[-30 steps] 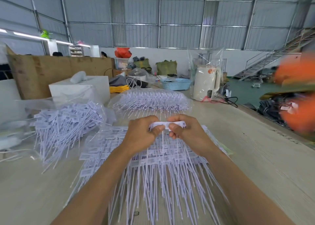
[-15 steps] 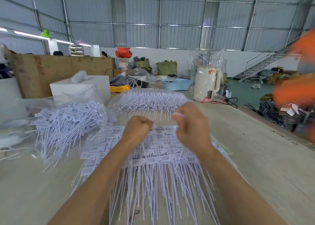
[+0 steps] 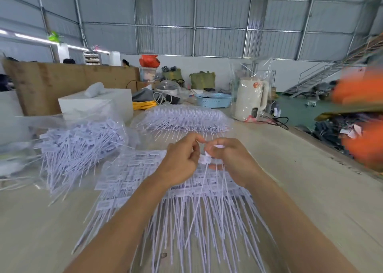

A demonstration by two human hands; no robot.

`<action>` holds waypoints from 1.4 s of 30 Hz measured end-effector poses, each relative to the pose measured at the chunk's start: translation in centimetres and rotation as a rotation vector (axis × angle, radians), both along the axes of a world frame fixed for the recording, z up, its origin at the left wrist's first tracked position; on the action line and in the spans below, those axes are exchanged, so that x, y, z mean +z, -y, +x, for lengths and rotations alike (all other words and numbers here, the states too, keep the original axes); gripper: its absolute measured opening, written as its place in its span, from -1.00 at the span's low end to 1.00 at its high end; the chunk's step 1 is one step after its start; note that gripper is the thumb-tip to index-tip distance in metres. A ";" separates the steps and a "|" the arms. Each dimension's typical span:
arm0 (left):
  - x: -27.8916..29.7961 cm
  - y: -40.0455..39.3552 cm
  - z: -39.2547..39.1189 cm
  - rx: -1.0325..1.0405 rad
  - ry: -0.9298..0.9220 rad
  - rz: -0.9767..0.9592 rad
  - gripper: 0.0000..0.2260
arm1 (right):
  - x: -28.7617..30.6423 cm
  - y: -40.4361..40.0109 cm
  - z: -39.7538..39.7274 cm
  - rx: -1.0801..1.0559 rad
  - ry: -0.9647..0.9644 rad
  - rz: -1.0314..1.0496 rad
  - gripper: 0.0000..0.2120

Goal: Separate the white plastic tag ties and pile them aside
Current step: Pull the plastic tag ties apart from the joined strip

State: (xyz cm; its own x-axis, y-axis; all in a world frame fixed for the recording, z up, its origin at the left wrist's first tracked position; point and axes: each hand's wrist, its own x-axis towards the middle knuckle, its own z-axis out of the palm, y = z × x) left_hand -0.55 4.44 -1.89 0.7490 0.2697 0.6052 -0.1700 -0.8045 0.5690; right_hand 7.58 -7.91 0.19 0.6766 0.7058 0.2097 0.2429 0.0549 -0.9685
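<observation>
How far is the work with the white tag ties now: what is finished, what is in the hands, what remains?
Done: a loose pile of separated ties lies at the left on the table. In hand: the left hand and right hand pinch a few joined ties. Left: the large sheet of joined ties below the hands, and a bagged bundle behind.

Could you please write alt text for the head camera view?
Two hands, left hand and right hand, pinch white tag ties above a spread of joined ties on a table; a loose pile lies left.
</observation>
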 end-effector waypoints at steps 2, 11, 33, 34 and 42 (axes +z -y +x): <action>0.3 0.1 -0.2 -0.027 0.044 -0.028 -0.72 | -0.3 -0.2 -0.4 0.078 -0.138 0.045 -0.88; 0.8 -1.7 -0.9 0.214 0.072 -0.057 -0.88 | -0.4 -0.6 0.1 -0.036 -0.024 0.182 -0.85; 0.7 -1.5 -0.3 0.176 -0.181 -0.368 -0.67 | -1.9 -1.9 -1.0 -0.277 0.661 -0.095 -0.93; 0.8 -1.5 -0.2 0.144 -0.151 -0.417 -0.66 | -1.8 -1.8 -1.0 -0.294 0.704 -0.076 -0.92; 1.3 -1.1 0.5 0.051 -0.071 -0.650 -0.69 | -0.4 -0.7 -1.7 -0.279 0.960 0.061 -0.87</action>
State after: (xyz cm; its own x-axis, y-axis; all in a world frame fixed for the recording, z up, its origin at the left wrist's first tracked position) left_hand -0.06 5.50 -0.63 0.7579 0.5998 0.2565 -0.0851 -0.2989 0.9505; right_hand 5.84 -7.25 -0.22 0.3419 0.5175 0.7844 0.9321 -0.0803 -0.3533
